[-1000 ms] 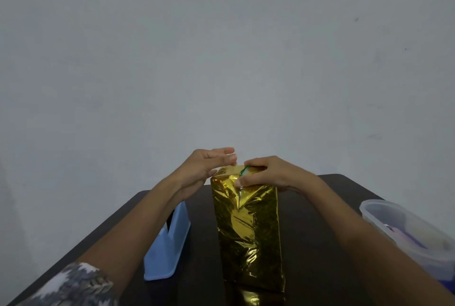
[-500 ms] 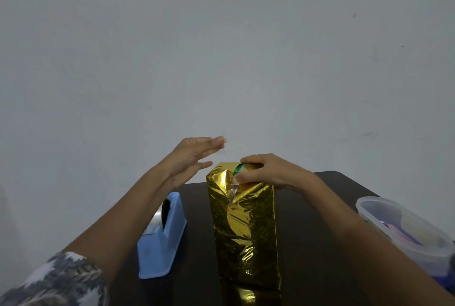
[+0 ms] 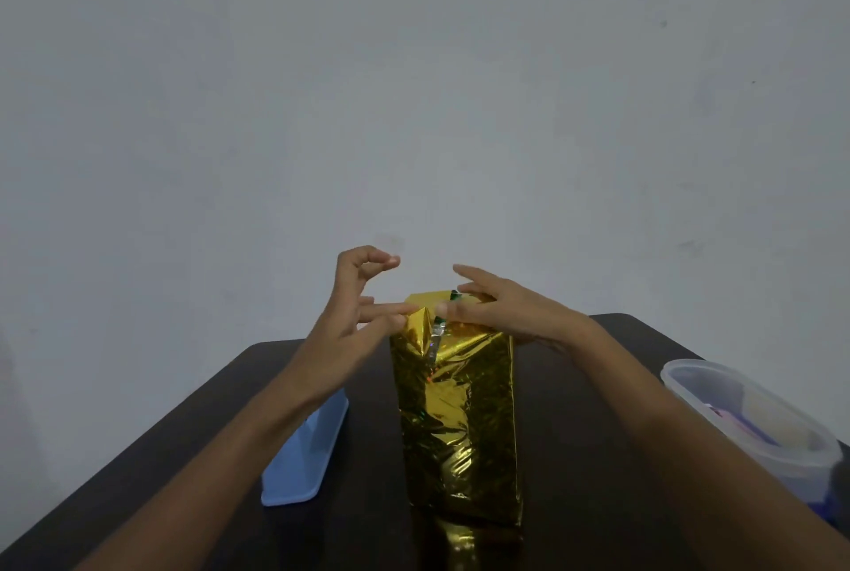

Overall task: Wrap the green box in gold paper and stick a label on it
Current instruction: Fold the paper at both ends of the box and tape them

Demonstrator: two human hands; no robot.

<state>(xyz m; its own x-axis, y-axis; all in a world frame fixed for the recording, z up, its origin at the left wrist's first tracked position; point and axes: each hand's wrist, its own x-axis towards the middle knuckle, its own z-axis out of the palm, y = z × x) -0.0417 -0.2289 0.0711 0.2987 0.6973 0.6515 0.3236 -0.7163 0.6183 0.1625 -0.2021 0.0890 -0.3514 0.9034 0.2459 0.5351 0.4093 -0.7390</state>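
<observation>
1. Left hand (image 3: 354,317) works at the top left corner of the parcel. Two straight fingers (image 3: 391,310) touch the gold paper (image 3: 455,414) there, while forefinger and thumb curl into a ring above them. We cannot tell whether that ring pinches anything, such as a strip of clear tape.
2. Right hand (image 3: 506,313) lies on top of the parcel with its fingers straight and spread, and its thumb presses the folded flap at the near edge. It grips nothing. We judge it is there to stop the fold from springing open.
3. Green box (image 3: 454,294) stands upright mid-table between the two hands, almost fully covered. Only a green sliver shows at the top where the flaps meet.
4. Blue tape dispenser (image 3: 299,464) sits on the dark table (image 3: 363,524) just left of the parcel, partly behind the left forearm, and we take it to be kept close for easy reach. A clear plastic tub (image 3: 703,405) stands at the right edge with its contents blurred.
5. Our judgement is that the step in hand is closing the top end. The foil looks stiff and creased, so it probably needs holding until taped. We see no label on the visible faces.
</observation>
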